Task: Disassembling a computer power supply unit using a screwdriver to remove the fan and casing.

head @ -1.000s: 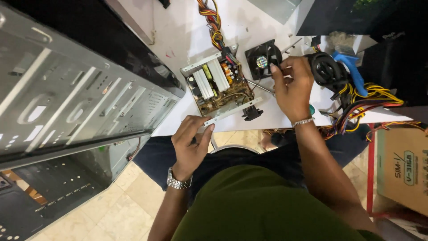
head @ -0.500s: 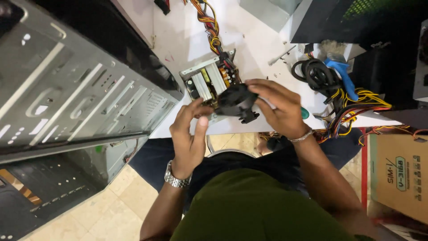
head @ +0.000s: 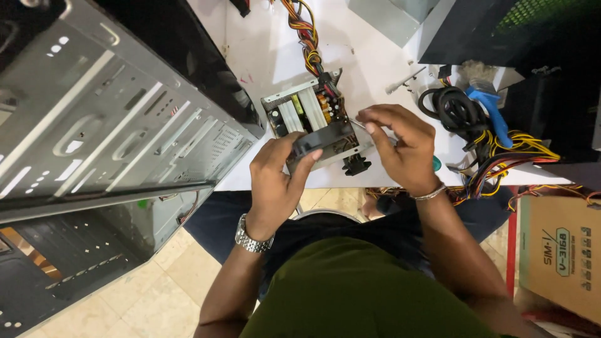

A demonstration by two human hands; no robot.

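Your left hand is closed around a black square cooling fan, fingers curled over its near edge and thumb behind, holding it just above the opened power supply unit at the centre of the frame. Your right hand is pinched shut on a thin metal tool, likely a screwdriver shaft, whose tip meets the fan's right corner. The power supply sits on the white table, its circuit board and pale heat sinks exposed, with a braid of coloured wires running to the top of the frame. A grey metal computer case fills the left side. At the right lie a coiled black cable, a blue connector and a cardboard box at the lower right.
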